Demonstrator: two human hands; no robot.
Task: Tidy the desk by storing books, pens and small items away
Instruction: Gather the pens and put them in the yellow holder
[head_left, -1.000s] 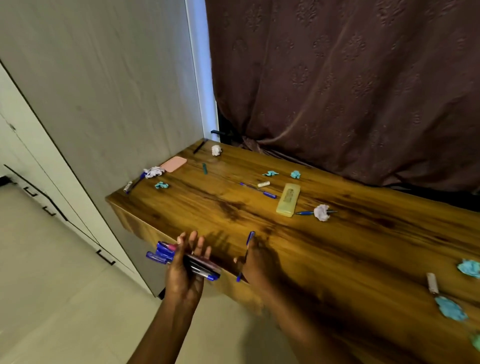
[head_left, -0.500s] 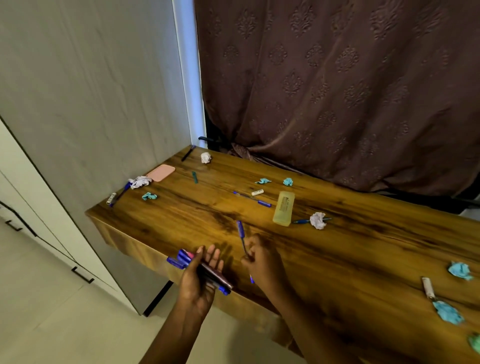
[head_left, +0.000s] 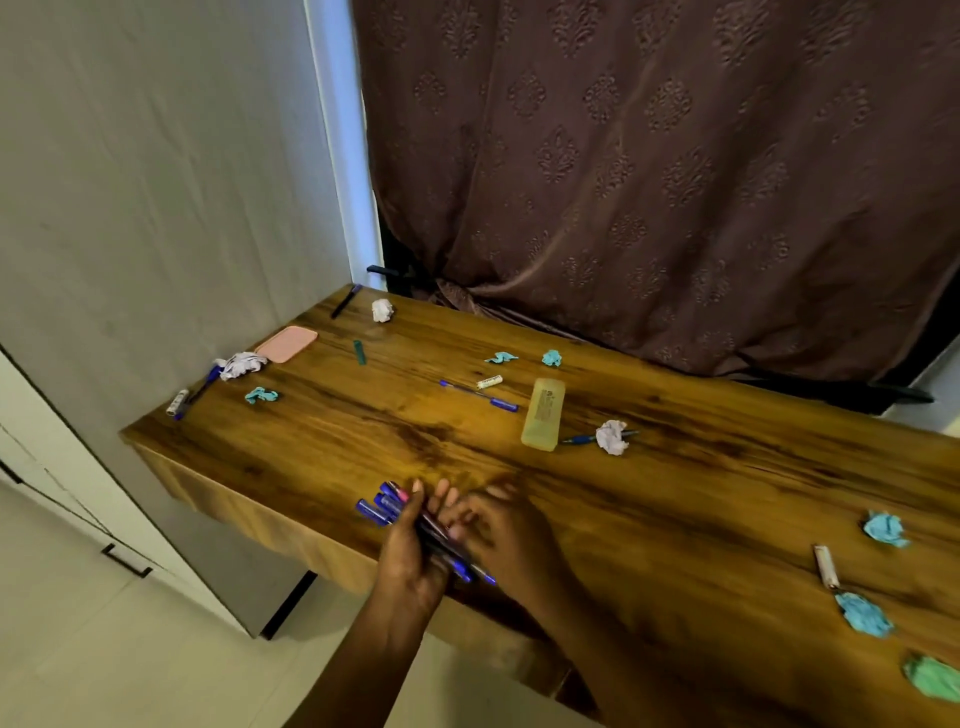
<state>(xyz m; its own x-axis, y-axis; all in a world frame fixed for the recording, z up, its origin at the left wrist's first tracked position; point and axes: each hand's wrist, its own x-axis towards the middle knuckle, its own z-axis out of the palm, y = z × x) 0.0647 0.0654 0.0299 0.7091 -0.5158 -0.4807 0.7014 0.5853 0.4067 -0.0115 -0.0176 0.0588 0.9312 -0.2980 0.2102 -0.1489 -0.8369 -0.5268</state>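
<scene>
The bundle of pens (head_left: 382, 506) shows only its blue ends. Its middle is covered by the left hand (head_left: 410, 566) gripping it and by the right hand (head_left: 511, 540), whose blurred fingers may or may not pinch a pen. A blue pen (head_left: 579, 439) runs under a white paper ball (head_left: 612, 437), the print on the yellowish case (head_left: 543, 413) is too small to read, and the right edge cuts off the green paper wad (head_left: 935, 678) and the desk (head_left: 675, 519).

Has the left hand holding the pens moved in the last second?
Yes: left hand and pens came in from off the desk edge to over the wood, meeting the right hand.
</scene>
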